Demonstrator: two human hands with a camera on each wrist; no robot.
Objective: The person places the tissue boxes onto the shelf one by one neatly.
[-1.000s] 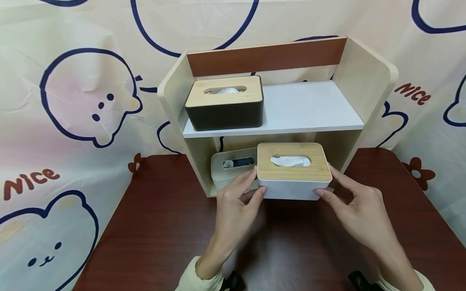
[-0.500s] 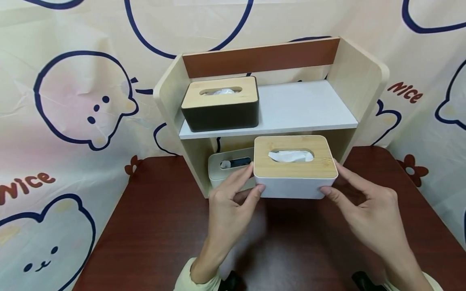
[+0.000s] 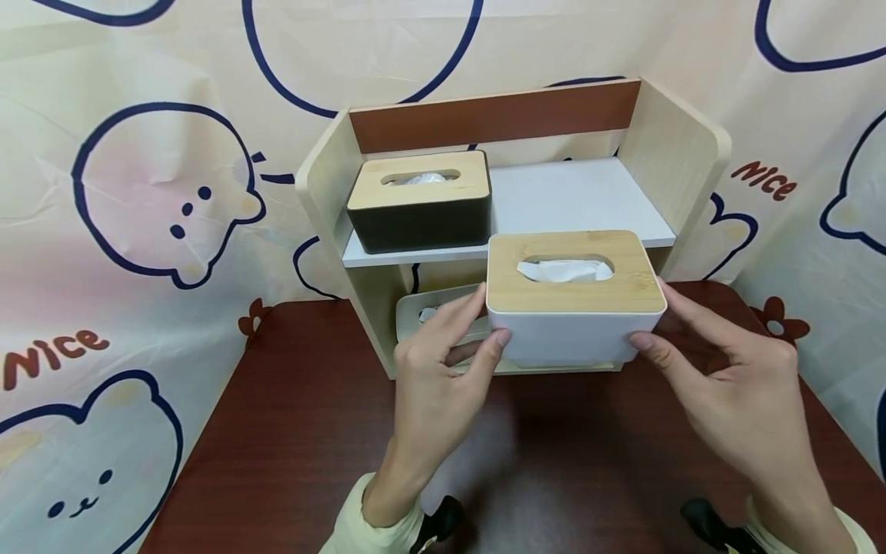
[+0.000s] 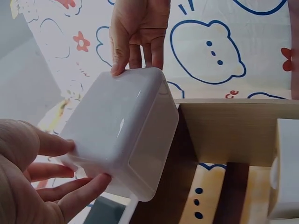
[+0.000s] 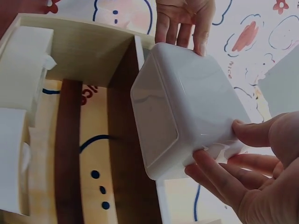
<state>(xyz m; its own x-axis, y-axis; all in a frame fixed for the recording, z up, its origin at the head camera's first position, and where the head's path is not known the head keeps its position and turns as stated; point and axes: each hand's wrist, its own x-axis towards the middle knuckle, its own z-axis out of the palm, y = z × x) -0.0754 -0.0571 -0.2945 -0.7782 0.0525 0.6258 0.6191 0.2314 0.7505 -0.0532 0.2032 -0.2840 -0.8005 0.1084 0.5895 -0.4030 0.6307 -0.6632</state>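
A white tissue box [image 3: 571,338] with a bamboo lid is held up between both hands, in front of the shelf unit. White tissue shows in its oval slot. The left hand [image 3: 443,369] pinches its left end, with the thumb on the front face. At the other end, the right hand [image 3: 734,385] grips the corner, thumb also in front. The wrist views show the box's white underside [image 4: 107,116] and the fingers of both hands at its ends. Behind the left hand, a grey-green tissue box [image 3: 429,302] sits on the lower level, partly hidden.
The wooden shelf unit [image 3: 685,154] stands on a dark brown table [image 3: 311,446]. A black tissue box [image 3: 418,223] with a wooden lid occupies the left of its white upper shelf [image 3: 567,196]. Pale boxes [image 5: 28,65] show inside the lower level in the right wrist view.
Both hands have lifted the white tissue box up and drawn it nearer, away from the lower level. It now overlaps the upper shelf's front edge in the head view.
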